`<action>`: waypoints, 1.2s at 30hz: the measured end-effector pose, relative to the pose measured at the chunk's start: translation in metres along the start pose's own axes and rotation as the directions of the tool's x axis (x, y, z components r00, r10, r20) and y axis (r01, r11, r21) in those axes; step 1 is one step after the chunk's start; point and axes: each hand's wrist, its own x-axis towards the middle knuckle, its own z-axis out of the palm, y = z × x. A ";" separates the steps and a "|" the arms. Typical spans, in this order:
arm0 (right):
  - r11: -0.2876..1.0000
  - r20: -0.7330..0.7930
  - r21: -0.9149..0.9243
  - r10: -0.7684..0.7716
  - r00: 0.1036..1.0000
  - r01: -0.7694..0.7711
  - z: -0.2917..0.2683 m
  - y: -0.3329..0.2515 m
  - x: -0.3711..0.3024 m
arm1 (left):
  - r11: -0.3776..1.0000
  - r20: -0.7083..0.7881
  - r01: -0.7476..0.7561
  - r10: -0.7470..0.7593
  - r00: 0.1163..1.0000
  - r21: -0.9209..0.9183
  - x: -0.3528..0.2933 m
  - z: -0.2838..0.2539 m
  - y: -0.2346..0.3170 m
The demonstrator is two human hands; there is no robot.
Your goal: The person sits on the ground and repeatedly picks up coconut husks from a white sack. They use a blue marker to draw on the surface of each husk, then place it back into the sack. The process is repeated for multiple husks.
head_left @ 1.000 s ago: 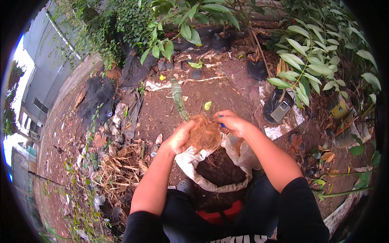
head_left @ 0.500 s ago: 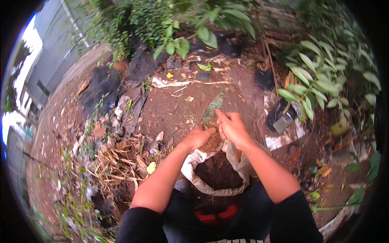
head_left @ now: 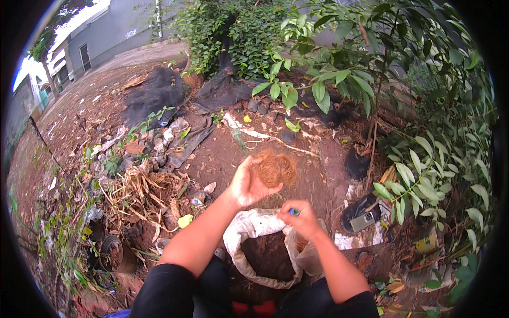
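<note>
My left hand (head_left: 248, 183) cradles a ball of brown coconut fibre (head_left: 275, 168) above the ground, its palm turned up. A green fern-like frond (head_left: 238, 139) shows just beyond the ball; whether it is joined to the ball I cannot tell. Closer to me, my right hand (head_left: 301, 217) is closed on a small blue-ended object (head_left: 294, 211), most of it hidden in the fingers. Below both hands stands a white sack (head_left: 236, 241) with a rolled-down rim and dark soil inside. A clear plastic bag (head_left: 309, 254) leans on the sack's right side.
Dry straw-like stalks (head_left: 140, 199) and rubble lie at the left, near a dark pot (head_left: 117, 254). Black netting (head_left: 154, 98) lies farther back. On the right, a phone (head_left: 366, 221) rests on a black planter bag (head_left: 350, 214) beside leafy plants (head_left: 419, 169).
My hands have parted. The left has raised and turned the fibre ball palm-up, while the right has drawn back toward the sack's rim. The view has shifted too.
</note>
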 end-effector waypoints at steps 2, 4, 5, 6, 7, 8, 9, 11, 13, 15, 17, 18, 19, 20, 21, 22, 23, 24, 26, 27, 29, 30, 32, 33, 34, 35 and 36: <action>0.945 -0.032 0.327 0.039 0.999 -0.027 -0.017 -0.006 0.000 | 0.996 -0.062 -0.017 0.022 0.998 0.083 -0.005 0.011 -0.004; 0.791 -0.059 0.611 0.078 0.995 -0.026 -0.030 -0.014 -0.003 | 0.996 -0.057 0.021 -0.017 0.998 0.081 -0.006 0.016 -0.007; 0.759 -0.074 0.651 0.063 0.995 0.000 -0.036 -0.012 -0.004 | 0.992 -0.051 0.035 -0.029 0.998 0.118 -0.005 0.016 -0.011; 0.725 -0.089 0.688 0.049 0.995 0.026 -0.043 -0.006 -0.004 | 0.987 -0.046 0.048 -0.041 0.998 0.154 -0.003 0.016 -0.015; 0.689 -0.101 0.723 0.031 0.994 0.052 -0.044 -0.009 -0.003 | 0.980 -0.041 0.056 -0.049 0.998 0.193 -0.002 0.017 -0.018; 0.697 -0.165 0.715 0.108 0.980 0.043 -0.043 -0.010 -0.003 | 0.964 -0.065 0.078 -0.063 0.996 0.253 0.000 0.018 -0.022; 0.700 -0.167 0.714 0.143 0.976 0.019 -0.042 -0.012 -0.004 | 0.945 -0.088 0.100 -0.076 0.993 0.311 0.003 0.019 -0.028; 0.699 -0.168 0.715 0.216 0.962 -0.032 -0.036 -0.016 -0.006 | 0.913 -0.120 0.128 -0.087 0.989 0.387 0.008 0.026 -0.039; 0.786 -0.195 0.619 0.147 0.970 0.006 -0.024 -0.020 -0.005 | 0.895 -0.130 0.135 -0.087 0.988 0.426 0.010 0.033 -0.049; 0.826 -0.231 0.561 0.087 0.969 0.059 -0.015 -0.021 -0.005 | 0.892 -0.100 0.114 -0.078 0.992 0.438 0.017 0.022 -0.055; 0.827 -0.277 0.546 0.031 0.960 0.131 -0.009 -0.023 -0.003 | 0.890 -0.085 0.121 -0.093 0.992 0.439 0.018 0.015 -0.052; 0.850 -0.287 0.508 0.014 0.958 0.140 -0.009 -0.024 -0.003 | 0.890 -0.109 0.154 -0.118 0.987 0.429 0.017 0.011 -0.052; 0.871 -0.299 0.468 -0.004 0.954 0.150 -0.011 -0.027 -0.004 | 0.889 -0.132 0.187 -0.144 0.981 0.417 0.016 0.015 -0.052; 0.890 -0.310 0.427 -0.022 0.950 0.160 -0.013 -0.029 -0.004 | 0.888 -0.154 0.219 -0.170 0.973 0.405 0.014 0.019 -0.052; 0.944 -0.304 0.290 -0.067 0.950 0.159 -0.013 -0.032 -0.003 | 0.906 -0.140 0.174 -0.129 0.982 0.384 0.012 0.023 -0.052; 0.977 -0.293 0.144 -0.111 0.950 0.159 -0.013 -0.037 -0.004 | 0.923 -0.125 0.130 -0.090 0.988 0.363 0.008 0.030 -0.054; 0.988 -0.276 -0.005 -0.152 0.949 0.157 -0.013 -0.039 -0.004 | 0.936 -0.111 0.085 -0.050 0.993 0.341 0.006 0.033 -0.055; 0.987 -0.204 0.127 -0.068 0.977 0.095 -0.015 -0.035 -0.005 | 0.963 -0.020 0.062 -0.059 0.998 0.262 0.007 0.022 -0.055; 0.931 -0.015 0.361 0.066 0.998 -0.056 -0.020 -0.028 -0.007 | 0.995 0.162 0.026 -0.042 0.986 0.097 0.006 0.000 -0.047; 0.879 0.000 0.471 0.086 0.996 -0.075 -0.023 -0.026 -0.007 | 0.995 0.173 0.048 -0.062 0.983 0.087 0.007 -0.005 -0.045; 0.731 0.034 0.673 0.124 0.992 -0.114 -0.028 -0.022 -0.009 | 0.993 0.189 0.095 -0.106 0.976 0.064 0.004 0.000 -0.042; 0.726 -0.012 0.677 0.172 0.985 -0.119 -0.035 -0.018 -0.008 | 0.981 0.135 0.146 -0.163 0.977 0.130 0.003 0.002 -0.038; 0.713 -0.095 0.688 0.269 0.958 -0.132 -0.048 -0.016 -0.001 | 0.919 0.004 0.266 -0.279 0.960 0.290 -0.001 0.008 -0.033; 0.745 -0.142 0.649 0.318 0.937 -0.155 -0.051 -0.014 -0.001 | 0.861 -0.067 0.342 -0.342 0.937 0.376 -0.001 0.012 -0.031; 0.771 -0.183 0.608 0.365 0.913 -0.187 -0.050 -0.015 0.000 | 0.765 -0.160 0.427 -0.403 0.901 0.482 -0.003 0.016 -0.031; 0.798 -0.234 0.561 0.408 0.883 -0.220 -0.052 -0.017 -0.001 | 0.649 -0.249 0.506 -0.450 0.858 0.568 -0.003 0.033 -0.032; 0.842 -0.273 0.486 0.399 0.875 -0.233 -0.052 -0.018 -0.003 | 0.531 -0.284 0.525 -0.470 0.836 0.665 -0.007 0.052 -0.036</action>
